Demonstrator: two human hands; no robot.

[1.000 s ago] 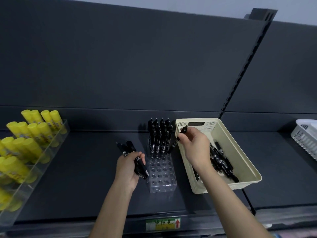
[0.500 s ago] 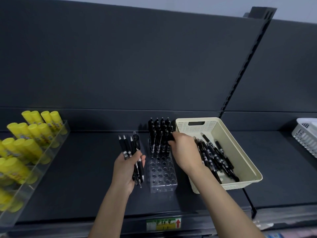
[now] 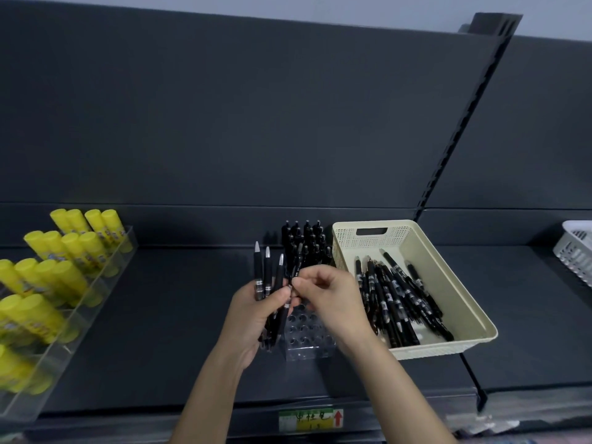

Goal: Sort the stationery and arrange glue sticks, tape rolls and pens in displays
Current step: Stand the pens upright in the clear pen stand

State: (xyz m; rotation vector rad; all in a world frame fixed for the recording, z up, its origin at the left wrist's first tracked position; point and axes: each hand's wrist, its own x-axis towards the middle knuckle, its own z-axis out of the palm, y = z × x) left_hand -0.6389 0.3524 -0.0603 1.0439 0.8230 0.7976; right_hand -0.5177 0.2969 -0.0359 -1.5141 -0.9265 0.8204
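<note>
— Looking down from head height at a store shelf (image 3: 160, 315), what is each hand doing?

— The left hand (image 3: 256, 312) has its grip wrapped round a bunch of black pens (image 3: 267, 274). Their silver tips point up and fan apart above the dark shelf. The right hand (image 3: 330, 299) meets it, with thumb and forefinger pinching a single pen (image 3: 296, 267) at the right edge of that bunch. Its other fingers are curled.

— Where are the other pens?

— Under and just behind the hands stands a clear pen holder (image 3: 307, 341), a block with rows of round holes. Its rear rows carry upright pens (image 3: 304, 241), all black. Close on its right, touching or not I cannot tell, sits a cream basket (image 3: 474, 302) with a heap of loose pens (image 3: 394, 299) lying inside.

— And the rest of the stationery?

— At far left a clear tiered tray (image 3: 80, 315) holds yellow glue sticks (image 3: 70, 251) leaning in rows. At the far right edge a white basket (image 3: 576, 248) is partly in view. A green and yellow label (image 3: 310, 419) with a red arrow sits on the shelf's front edge.
</note>
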